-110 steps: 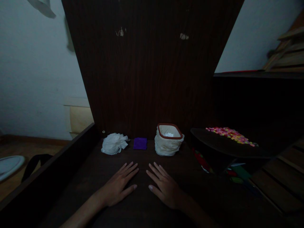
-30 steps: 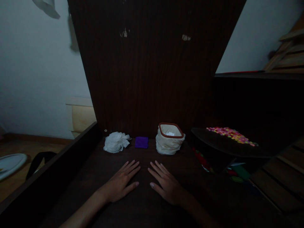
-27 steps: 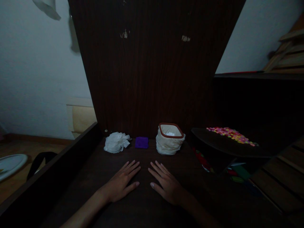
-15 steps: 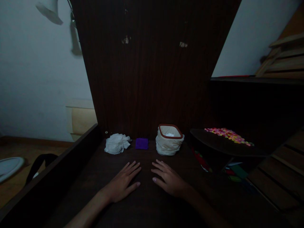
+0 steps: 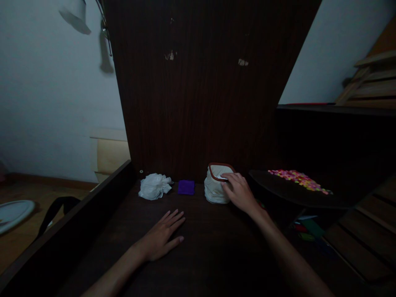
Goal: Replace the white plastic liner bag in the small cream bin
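My left hand (image 5: pixel 161 236) lies flat on the dark wooden table (image 5: pixel 198 251), fingers spread, holding nothing. My right hand (image 5: pixel 239 192) has reached to the cream container with a red-brown rim (image 5: pixel 215 185) at the back of the table. Its fingertips are at the rim, touching white material inside; whether they pinch it is unclear. A crumpled white bag or tissue (image 5: pixel 153 186) and a small purple square (image 5: pixel 186 187) lie to the left of the container.
A tall dark wood panel (image 5: pixel 201 82) stands behind the table. A dark tray (image 5: pixel 287 190) with several small colourful pieces (image 5: pixel 297 179) sits at the right. A raised dark edge (image 5: pixel 71 222) runs along the table's left side. Wooden slats are at the far right.
My right hand lifted off the table and moved forward to the container's rim. My left hand stayed flat in place. The view shifted slightly.
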Demonstrator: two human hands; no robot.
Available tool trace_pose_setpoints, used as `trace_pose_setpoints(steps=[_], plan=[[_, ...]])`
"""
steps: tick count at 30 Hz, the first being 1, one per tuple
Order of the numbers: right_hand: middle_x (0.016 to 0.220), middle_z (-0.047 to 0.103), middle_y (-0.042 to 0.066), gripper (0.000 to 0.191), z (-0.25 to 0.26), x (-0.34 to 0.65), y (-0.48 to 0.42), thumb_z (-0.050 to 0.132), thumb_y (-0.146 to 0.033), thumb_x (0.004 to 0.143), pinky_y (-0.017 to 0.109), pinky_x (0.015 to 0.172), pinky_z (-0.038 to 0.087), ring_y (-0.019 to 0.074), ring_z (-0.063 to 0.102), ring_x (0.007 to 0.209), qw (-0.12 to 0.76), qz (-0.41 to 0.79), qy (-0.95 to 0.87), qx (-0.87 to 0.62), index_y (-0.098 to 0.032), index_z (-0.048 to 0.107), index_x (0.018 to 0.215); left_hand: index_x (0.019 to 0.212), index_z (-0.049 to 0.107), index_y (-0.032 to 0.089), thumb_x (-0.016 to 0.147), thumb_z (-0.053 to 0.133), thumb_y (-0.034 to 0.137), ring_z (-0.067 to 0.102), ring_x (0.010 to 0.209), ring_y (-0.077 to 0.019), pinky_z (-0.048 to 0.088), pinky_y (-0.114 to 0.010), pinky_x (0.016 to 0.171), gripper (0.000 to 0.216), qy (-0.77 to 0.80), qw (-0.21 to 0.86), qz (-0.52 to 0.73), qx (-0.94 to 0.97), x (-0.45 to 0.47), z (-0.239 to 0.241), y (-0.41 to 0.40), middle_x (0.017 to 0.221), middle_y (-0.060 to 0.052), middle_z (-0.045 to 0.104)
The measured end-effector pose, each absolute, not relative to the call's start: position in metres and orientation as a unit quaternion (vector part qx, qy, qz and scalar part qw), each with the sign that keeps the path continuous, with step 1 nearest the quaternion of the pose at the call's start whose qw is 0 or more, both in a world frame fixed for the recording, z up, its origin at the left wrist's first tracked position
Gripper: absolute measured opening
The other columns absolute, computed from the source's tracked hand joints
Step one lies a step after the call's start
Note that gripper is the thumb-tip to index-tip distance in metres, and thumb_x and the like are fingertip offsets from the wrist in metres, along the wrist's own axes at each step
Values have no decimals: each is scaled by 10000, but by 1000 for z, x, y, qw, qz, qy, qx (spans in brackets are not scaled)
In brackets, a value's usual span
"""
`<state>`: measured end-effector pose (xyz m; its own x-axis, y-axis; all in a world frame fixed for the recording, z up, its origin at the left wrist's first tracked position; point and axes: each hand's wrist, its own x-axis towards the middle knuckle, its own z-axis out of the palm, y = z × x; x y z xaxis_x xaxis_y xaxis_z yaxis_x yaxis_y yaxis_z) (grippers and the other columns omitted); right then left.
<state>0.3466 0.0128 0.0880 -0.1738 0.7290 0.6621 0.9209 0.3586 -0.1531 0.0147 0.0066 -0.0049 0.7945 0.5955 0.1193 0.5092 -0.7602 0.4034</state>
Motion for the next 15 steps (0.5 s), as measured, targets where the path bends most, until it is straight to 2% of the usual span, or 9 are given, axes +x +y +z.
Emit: trace_pose_setpoints(steps=[5, 15], plan=[[1041, 734, 123, 306, 73, 355, 25, 405, -234, 1002, 430, 886, 467, 275, 639, 1016, 339, -135, -754, -546, -176, 695, 1081, 1557, 353, 235, 1024, 426, 524, 248, 1530, -325, 246, -603, 1231, 611, 310, 184, 95, 928, 16, -1, 5, 1638, -108, 304], [854, 714, 106, 267, 72, 340, 14, 465, -162, 936, 399, 788, 486, 263, 637, 860, 380, -154, -754, -513, -179, 731, 947, 1545, 377, 228, 1019, 440, 519, 270, 1525, -321, 241, -601, 1235, 605, 304, 190, 115, 927, 14, -3, 6, 1633, -112, 331]])
